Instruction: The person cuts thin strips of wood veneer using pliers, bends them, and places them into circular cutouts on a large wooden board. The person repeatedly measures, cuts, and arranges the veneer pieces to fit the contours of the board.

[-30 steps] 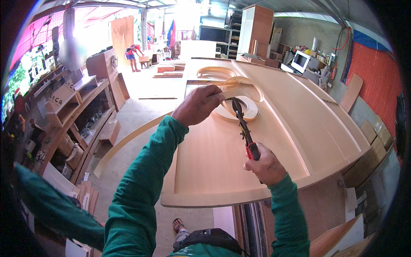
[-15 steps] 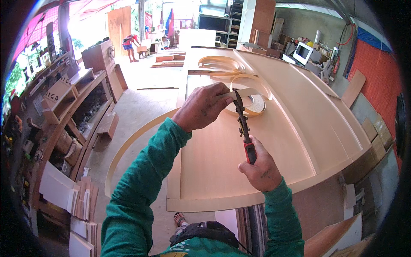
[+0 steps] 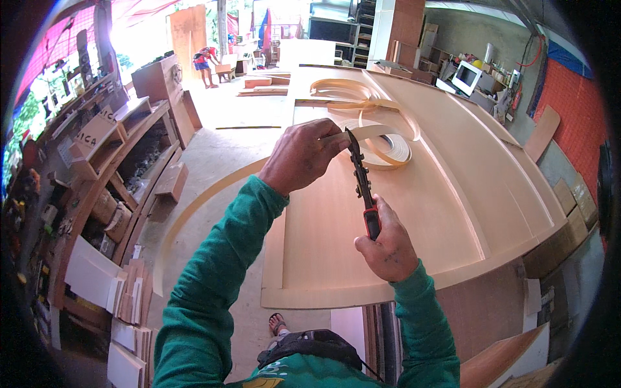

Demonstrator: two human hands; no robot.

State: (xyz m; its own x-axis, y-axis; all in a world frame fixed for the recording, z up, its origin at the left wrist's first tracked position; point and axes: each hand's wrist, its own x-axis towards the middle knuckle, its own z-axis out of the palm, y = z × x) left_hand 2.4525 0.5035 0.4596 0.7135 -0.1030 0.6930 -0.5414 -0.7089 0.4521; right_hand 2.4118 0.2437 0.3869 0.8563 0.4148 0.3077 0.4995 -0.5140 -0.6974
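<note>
My left hand (image 3: 303,155) pinches a pale, flexible strip of edge banding (image 3: 372,131) between thumb and fingers. Held in my right hand (image 3: 389,251) is a pair of snips (image 3: 360,176) with a dark metal head and red-and-black handles. Its blades cross the strip right beside my left fingertips; whether the strip is cut through cannot be seen. One length of the banding trails from my left hand down past the panel's left side. On the other side it curls toward a coil (image 3: 400,152) lying on the large pale wooden panel (image 3: 349,246).
More loops of banding (image 3: 336,87) lie farther back on the panel, between raised battens (image 3: 453,200). A cluttered workbench (image 3: 97,181) runs along the left. Stacked boards (image 3: 129,297) stand at lower left. Another person (image 3: 206,63) bends over at the far left.
The panel and room have shifted slightly right and up in the picture. My hands sit a little farther left over the panel, and the near banding loop has changed shape.
</note>
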